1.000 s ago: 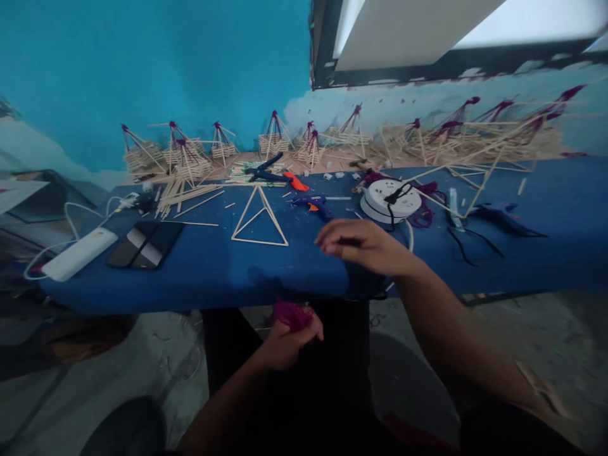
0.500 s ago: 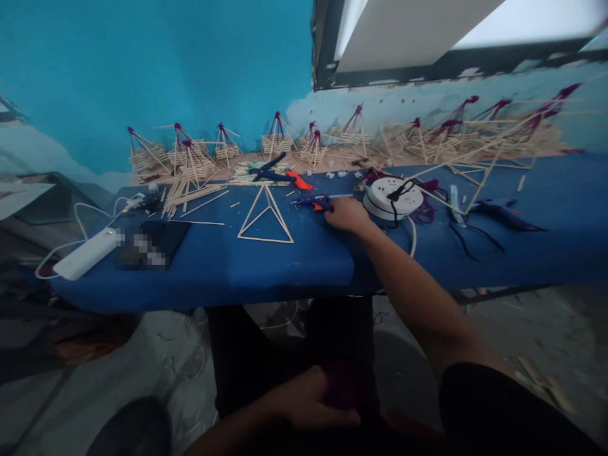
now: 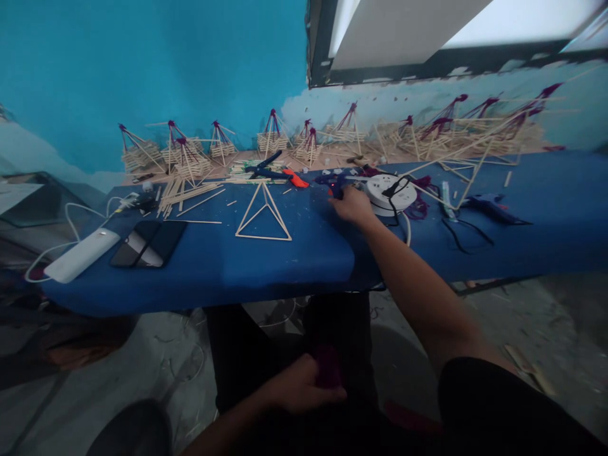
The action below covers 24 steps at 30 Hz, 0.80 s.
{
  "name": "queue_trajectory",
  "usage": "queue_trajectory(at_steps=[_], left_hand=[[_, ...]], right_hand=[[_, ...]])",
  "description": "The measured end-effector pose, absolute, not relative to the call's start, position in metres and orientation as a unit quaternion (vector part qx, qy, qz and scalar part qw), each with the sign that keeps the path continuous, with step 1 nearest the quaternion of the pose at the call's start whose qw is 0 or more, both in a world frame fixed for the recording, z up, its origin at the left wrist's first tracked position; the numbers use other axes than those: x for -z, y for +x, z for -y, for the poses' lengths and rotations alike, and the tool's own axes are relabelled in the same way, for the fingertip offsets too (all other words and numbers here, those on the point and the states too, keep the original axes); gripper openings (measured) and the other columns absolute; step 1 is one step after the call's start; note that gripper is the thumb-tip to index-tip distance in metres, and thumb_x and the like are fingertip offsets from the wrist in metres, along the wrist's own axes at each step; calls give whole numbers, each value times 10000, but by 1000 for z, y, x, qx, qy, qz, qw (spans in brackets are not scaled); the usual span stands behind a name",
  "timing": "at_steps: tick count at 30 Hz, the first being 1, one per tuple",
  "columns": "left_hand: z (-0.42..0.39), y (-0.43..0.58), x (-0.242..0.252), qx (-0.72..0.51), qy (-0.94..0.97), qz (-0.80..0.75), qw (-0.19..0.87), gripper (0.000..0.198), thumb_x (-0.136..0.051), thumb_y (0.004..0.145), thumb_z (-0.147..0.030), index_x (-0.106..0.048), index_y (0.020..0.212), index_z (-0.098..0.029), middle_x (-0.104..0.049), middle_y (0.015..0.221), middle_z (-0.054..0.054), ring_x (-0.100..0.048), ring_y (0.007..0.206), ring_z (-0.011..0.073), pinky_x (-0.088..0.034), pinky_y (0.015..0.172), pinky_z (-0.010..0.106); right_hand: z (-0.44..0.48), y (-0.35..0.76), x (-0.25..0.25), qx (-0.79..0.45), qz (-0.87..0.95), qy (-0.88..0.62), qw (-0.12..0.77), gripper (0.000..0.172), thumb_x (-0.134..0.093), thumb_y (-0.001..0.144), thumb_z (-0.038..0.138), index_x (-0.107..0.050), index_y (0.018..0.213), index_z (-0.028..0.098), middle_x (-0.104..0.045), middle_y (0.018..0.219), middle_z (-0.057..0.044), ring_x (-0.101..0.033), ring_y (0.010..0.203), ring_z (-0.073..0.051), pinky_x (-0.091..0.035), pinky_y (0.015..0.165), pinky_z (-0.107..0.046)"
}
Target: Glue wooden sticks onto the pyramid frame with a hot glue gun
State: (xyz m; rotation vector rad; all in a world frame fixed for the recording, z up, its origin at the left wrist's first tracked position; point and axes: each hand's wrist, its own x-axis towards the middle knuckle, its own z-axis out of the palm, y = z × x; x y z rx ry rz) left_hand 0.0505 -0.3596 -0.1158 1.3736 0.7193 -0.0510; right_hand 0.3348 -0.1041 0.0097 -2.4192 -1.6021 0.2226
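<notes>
My right hand [image 3: 352, 204] is closed round the blue glue gun [image 3: 336, 183], just left of the round white power strip [image 3: 390, 193] on the blue table. Low in the view, over my lap, my left hand [image 3: 304, 385] is wrapped against a purple bundle [image 3: 327, 367] that looks like yarn. A flat triangular frame of thin sticks [image 3: 263, 237] lies in front of me on the cloth. Behind it are dark pliers [image 3: 266, 168] and an orange-tipped tool [image 3: 297, 179].
Stick structures with purple tops [image 3: 273, 133] line the wall side. Loose sticks [image 3: 183, 197], a phone [image 3: 149, 244] and a white power bank [image 3: 82, 256] lie to the left. A second glue gun [image 3: 498, 209] with black cord lies at the right.
My right hand has moved the glue gun back and to the right, closer to the power strip. The view has shifted slightly. My left hand still holds the purple bundle.
</notes>
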Motion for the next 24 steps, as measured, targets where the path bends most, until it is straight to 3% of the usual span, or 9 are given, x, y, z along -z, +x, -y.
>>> queue_trajectory(at_steps=[7, 13, 17, 21, 24], left_hand=[[362, 48, 129, 28, 639, -310, 703, 567, -826, 934, -529, -428, 688, -210, -374, 654, -87, -327, 629, 73, -239, 590, 322], [362, 48, 126, 23, 630, -326, 705, 538, -823, 929, -446, -412, 674, -211, -361, 643, -86, -319, 632, 75, -243, 605, 312], [359, 48, 124, 18, 626, -326, 708, 531, -811, 935, -476, -420, 691, -212, -371, 665, -81, -321, 640, 78, -246, 602, 312], [361, 47, 130, 39, 624, -331, 706, 560, -802, 937, -525, -416, 678, -214, -355, 647, -83, -307, 614, 71, -214, 583, 329], [363, 49, 137, 32, 606, -344, 717, 530, -817, 915, -512, -437, 697, -213, -367, 663, -83, -314, 628, 72, -222, 588, 325]], right_hand=[[101, 322, -7, -44, 557, -826, 80, 539, -552, 1125, 328, -592, 1509, -48, -687, 1513, -376, -668, 1465, -451, -521, 1221, -480], [99, 323, -12, -38, 571, -819, 47, 560, -566, 1122, 385, -666, 1459, -50, -715, 1482, -371, -691, 1441, -466, -548, 1208, -489], [107, 321, -19, -31, 580, -814, 17, 565, -528, 1136, 414, -730, 1410, -37, -746, 1434, -369, -709, 1410, -468, -566, 1185, -502], [134, 326, -48, -24, 603, -797, -8, 467, -586, 1111, 408, -827, 1271, 41, -790, 1380, -326, -741, 1323, -476, -578, 1121, -519], [148, 345, -91, -16, 646, -762, 36, 375, -622, 1111, 377, -878, 1154, 107, -859, 1138, -226, -798, 1104, -351, -576, 955, -413]])
